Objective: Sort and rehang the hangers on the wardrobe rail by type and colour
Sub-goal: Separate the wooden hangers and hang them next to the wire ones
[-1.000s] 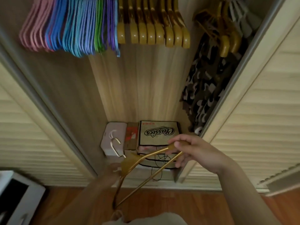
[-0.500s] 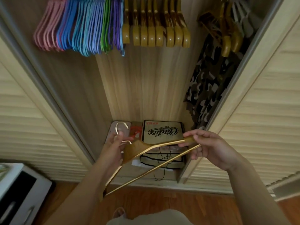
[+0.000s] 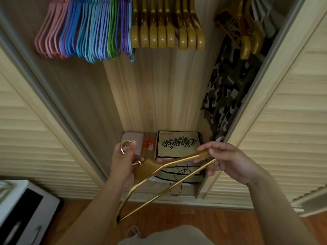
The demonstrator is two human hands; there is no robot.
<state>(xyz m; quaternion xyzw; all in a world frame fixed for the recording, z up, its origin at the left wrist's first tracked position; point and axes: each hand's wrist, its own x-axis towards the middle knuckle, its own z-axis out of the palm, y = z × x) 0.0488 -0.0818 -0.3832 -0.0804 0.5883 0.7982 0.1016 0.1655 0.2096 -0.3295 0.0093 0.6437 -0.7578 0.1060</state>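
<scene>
You hold a gold hanger [image 3: 169, 167]; above you hang pink hangers [image 3: 47, 36], blue hangers [image 3: 88, 36], green hangers [image 3: 111, 32], purple hangers [image 3: 123, 29] and mustard-gold wooden hangers [image 3: 166, 32], beside a camouflage-patterned garment [image 3: 228, 96] in brown, black and grey

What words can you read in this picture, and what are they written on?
"Classics": big curly black letters on the flat bag at the bottom of the wardrobe, seen upside down.
Small red letters along the top edge of that bag: too blurred to read.
Red marks on the packet to the left of it: also too blurred.
Nothing else has writing.
</scene>
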